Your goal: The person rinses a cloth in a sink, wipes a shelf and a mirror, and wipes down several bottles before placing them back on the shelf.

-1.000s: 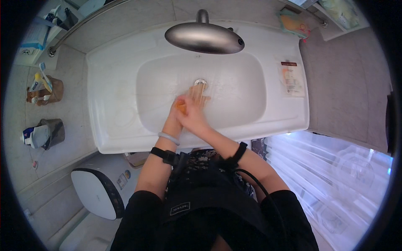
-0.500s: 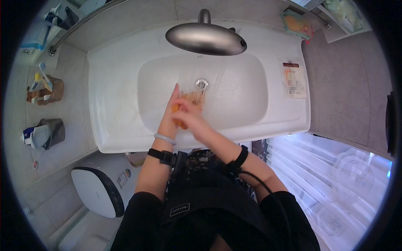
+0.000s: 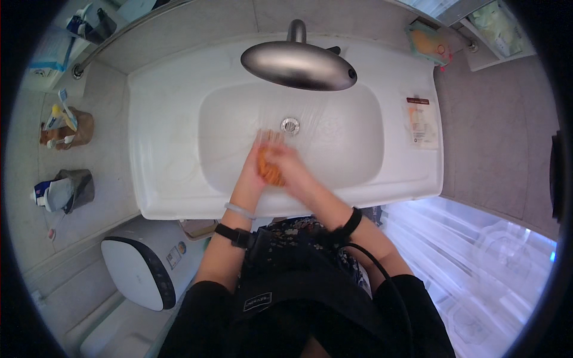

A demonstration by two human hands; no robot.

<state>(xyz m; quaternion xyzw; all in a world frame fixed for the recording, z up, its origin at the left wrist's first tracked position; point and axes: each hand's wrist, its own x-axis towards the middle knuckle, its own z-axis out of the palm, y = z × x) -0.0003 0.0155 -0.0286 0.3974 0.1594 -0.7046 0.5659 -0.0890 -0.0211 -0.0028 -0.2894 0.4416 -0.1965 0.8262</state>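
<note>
Both hands meet over the near left part of the white sink basin (image 3: 352,161), just short of the round metal drain (image 3: 290,126). Cupped around a crumpled, soft-looking orange thing (image 3: 271,174) is my left hand (image 3: 255,158), its fingers pointing to the drain. My right hand (image 3: 287,162) presses its curled fingers on the same orange thing from the right; motion smears them a little. Whether it is a sponge or a cloth I cannot make out. Thin streams of water fall over the fingertips from beneath the wide metal faucet (image 3: 298,65).
A flat pale packet (image 3: 422,125) lies on the sink's right ledge. An orange-and-green pouch (image 3: 428,43) sits at the far right corner. Left on the wall are a brown toothbrush cup (image 3: 82,126) and a grey cup (image 3: 80,190). A white toilet lid (image 3: 134,271) stands below left.
The left hand's fingers have come under the water streams, and the right hand has shifted slightly right. More of the orange thing shows between the hands. The whole view has moved slightly.
</note>
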